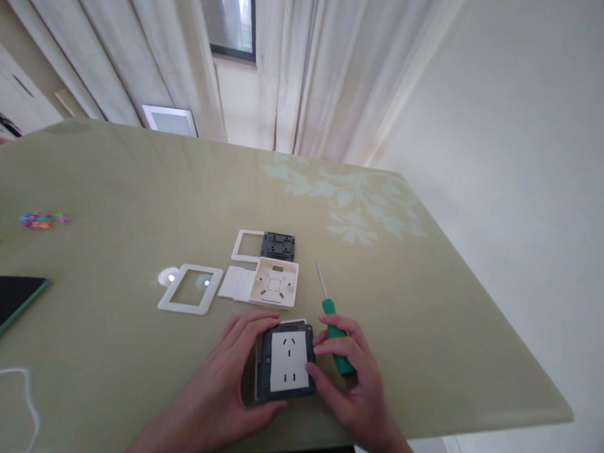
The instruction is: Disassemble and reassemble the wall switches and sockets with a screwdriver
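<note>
A dark socket module with a white face (287,363) lies near the table's front edge. My left hand (228,377) grips its left side with fingers and thumb curled round it. My right hand (348,372) holds its right edge with thumb and fingertips, while a green-handled screwdriver (334,321) lies under the other fingers, its shaft pointing away. Behind the module stand a white back box (275,282), a white rocker plate (237,282), a white frame (190,288), another white frame (246,245) and a dark module (278,246).
The olive glass table (403,311) ends close at my front and at the right. A black phone (3,303) and a white cable (17,391) lie at the left. Small coloured bits (39,220) sit further left. Curtains hang behind the table.
</note>
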A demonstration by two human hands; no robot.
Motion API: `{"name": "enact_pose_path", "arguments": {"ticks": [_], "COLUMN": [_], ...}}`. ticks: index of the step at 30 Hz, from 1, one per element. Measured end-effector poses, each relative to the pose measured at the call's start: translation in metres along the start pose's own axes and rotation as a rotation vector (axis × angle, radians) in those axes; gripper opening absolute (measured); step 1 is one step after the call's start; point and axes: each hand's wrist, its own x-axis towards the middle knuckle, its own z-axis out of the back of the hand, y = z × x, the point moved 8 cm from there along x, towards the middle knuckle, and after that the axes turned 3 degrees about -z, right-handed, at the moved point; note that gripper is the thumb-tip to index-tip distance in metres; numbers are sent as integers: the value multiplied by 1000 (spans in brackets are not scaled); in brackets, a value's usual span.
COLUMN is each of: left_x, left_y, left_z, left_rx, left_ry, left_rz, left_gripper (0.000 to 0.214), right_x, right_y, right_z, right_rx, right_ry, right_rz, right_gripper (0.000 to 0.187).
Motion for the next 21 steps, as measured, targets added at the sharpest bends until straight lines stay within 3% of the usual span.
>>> {"name": "enact_pose_path", "arguments": {"ticks": [6, 21], "left_x": [-7, -14], "left_y": [7, 15], "left_z": [6, -1], "left_rx": [-3, 0], "left_ry": [-43, -10], "left_rz": [52, 92], "left_gripper": [95, 104], "right_x": [0, 4], "right_y": [1, -1], "right_z": [-2, -6], "right_rx": [-44, -87], "right_ry": [10, 48], "right_rz": [2, -6], "right_gripper": [23, 23]}}
